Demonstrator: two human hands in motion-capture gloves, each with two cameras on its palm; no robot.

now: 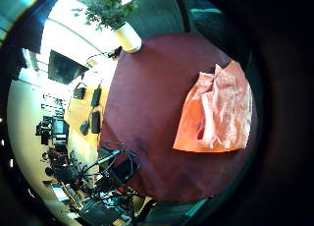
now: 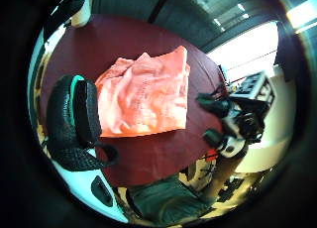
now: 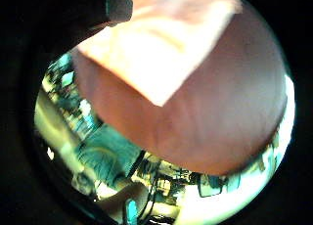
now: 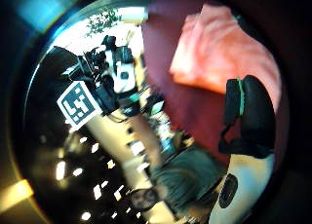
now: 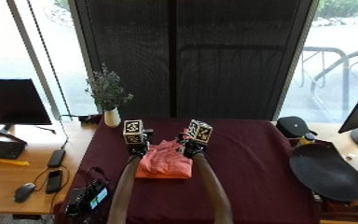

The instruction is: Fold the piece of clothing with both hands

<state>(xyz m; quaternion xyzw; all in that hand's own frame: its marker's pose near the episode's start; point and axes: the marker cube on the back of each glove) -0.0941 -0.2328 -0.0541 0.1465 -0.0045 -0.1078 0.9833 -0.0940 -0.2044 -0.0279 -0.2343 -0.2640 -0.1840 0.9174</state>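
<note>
A: Where does the rumpled salmon-orange garment sit?

B: On the dark maroon tablecloth, left of the table's middle. Its near hem runs straight, parallel to the person's side of the table; the far part is bunched and wrinkled.

A: And the hands?

B: The left hand is at the far left corner of the cloth, the right hand at the far right corner. The left palm views show the whole garment lying below with a clear gap, so that hand is above it and grasps nothing; whether its fingers are curled I cannot tell. The right palm view is filled by cloth, with a corner very close. Whether those fingers pinch it, I cannot tell.

A: Room to move?

B: Bare maroon cloth stretches right of the garment toward a black round dish-like object at the right edge. A white vase with a leafy sprig stands at the far left corner.
</note>
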